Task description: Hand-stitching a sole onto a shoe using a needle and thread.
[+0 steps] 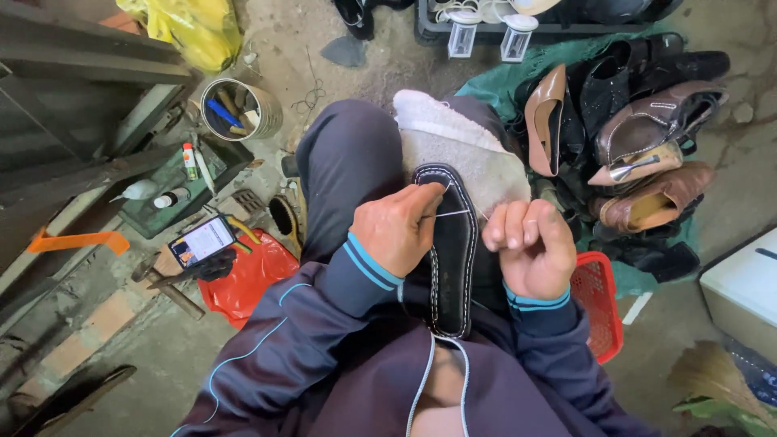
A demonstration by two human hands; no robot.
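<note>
Looking down at my lap here: the black leather shoe sole with white stitching round its edge (453, 251) lies lengthwise across my knees in the centre of the frame, its toe end resting on a grey-white fleecy cloth (453, 146). My left hand (396, 231) is curled nearly closed, fingertips pinched on what looks like a thin needle or awl at the sole's left edge, though it's too fine to tell which. My right hand (530, 251) is a closed fist just right of the sole, gripping the pale thread (457, 213) that runs taut across to the left hand.

If you ask me, the trick at this point is keeping that thread tight and level, so each stitch seats in line with the ones already there, and keeping the sole flat on the cloth so it doesn't twist.

Containers:
- A round metal tin (241, 109), upper left, has a blue-handled tool and a few other sticks standing in it.
- A red plastic mesh basket (599, 303) sits to the right of my right hand; can't see what's inside.
- A dark crate (441, 31) at the top edge holds white bits I can't make out.
</note>
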